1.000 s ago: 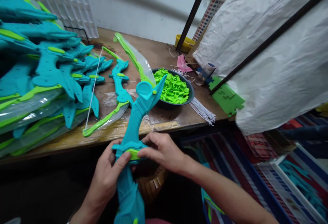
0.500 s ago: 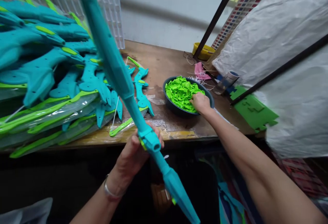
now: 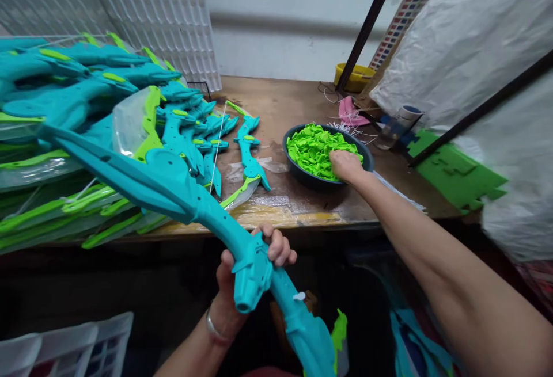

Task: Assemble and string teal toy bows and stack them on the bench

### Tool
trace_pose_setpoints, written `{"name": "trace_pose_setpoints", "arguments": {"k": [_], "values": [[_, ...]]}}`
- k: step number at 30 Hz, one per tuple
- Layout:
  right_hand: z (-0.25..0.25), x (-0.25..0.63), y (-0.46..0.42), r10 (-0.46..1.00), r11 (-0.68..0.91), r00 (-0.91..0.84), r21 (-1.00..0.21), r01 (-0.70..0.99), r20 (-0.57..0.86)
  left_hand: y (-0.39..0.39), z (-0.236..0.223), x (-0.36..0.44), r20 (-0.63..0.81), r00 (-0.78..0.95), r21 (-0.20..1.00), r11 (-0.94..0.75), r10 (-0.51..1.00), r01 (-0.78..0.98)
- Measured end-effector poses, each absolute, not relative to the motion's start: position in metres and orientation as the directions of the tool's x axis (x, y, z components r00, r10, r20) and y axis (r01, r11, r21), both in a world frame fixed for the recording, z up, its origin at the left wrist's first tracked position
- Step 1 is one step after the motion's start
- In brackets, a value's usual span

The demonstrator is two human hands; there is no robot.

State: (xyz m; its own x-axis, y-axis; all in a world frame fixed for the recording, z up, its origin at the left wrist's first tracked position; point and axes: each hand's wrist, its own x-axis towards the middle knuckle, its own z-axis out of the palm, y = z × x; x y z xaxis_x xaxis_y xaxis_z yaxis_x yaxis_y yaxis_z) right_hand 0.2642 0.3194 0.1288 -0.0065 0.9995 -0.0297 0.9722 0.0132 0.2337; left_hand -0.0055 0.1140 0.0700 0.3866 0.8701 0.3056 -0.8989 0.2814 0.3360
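Because the blue toy bow [image 3: 222,227] is carried by its middle in one hand, in front of the counter [image 3: 268,98] edge, I judge that a careless twist could knock its far end into the pile of bows [image 3: 69,72] on the left, or snag one of their strings; from my view I can't say whether that end already touches them. I also see green pieces [image 3: 309,149] heaped high in the bowl [image 3: 309,180], so a quick pull outward might drag a few over the rim, and a press on the near side might tip it. The left hand [image 3: 227,290] has its fingers wrapped closely around the bow's grip, thumb on one side and fingertips over the other, with hardly any gap. The right hand [image 3: 347,166] is curled down into the bowl, knuckles up, touching the pieces; its fingertips are hidden, so I can't make out whether they pinch one.
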Motion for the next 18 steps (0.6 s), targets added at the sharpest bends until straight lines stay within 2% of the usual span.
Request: {"name": "trace_pose_setpoints", "arguments": {"k": [5, 9, 13, 15, 16, 17, 18], "values": [[0.129, 0.267, 0.317, 0.99, -0.023, 0.014, 0.059, 0.998, 0.142, 0.11, 0.066, -0.005, 0.317, 0.437, 0.359, 0.32, 0.842, -0.877], [0.143, 0.258, 0.301, 0.944, 0.024, 0.024, -0.14, 0.99, 0.33, 0.107, 0.061, -0.004, 0.32, 0.419, 0.353, 0.303, 0.85, -0.885], [0.152, 0.235, 0.258, 0.925, 0.113, 0.041, -0.377, 0.919, 0.377, 0.104, 0.052, 0.0, 0.339, 0.428, 0.338, 0.316, 0.838, -0.886], [0.152, 0.219, 0.224, 0.958, 0.16, 0.042, -0.652, 0.741, 0.283, 0.103, 0.047, 0.003, 0.339, 0.424, 0.329, 0.317, 0.84, -0.89], [0.151, 0.212, 0.205, 0.982, 0.146, 0.026, -0.836, 0.529, 0.189, 0.102, 0.045, 0.005, 0.339, 0.425, 0.326, 0.32, 0.839, -0.89], [0.15, 0.204, 0.186, 0.997, 0.077, -0.015, -0.961, 0.265, 0.076, 0.101, 0.043, 0.006, 0.335, 0.43, 0.325, 0.326, 0.838, -0.888], [0.148, 0.196, 0.166, 0.997, -0.022, -0.071, -0.999, 0.036, -0.025, 0.099, 0.042, 0.008, 0.326, 0.437, 0.328, 0.334, 0.838, -0.884]]}}
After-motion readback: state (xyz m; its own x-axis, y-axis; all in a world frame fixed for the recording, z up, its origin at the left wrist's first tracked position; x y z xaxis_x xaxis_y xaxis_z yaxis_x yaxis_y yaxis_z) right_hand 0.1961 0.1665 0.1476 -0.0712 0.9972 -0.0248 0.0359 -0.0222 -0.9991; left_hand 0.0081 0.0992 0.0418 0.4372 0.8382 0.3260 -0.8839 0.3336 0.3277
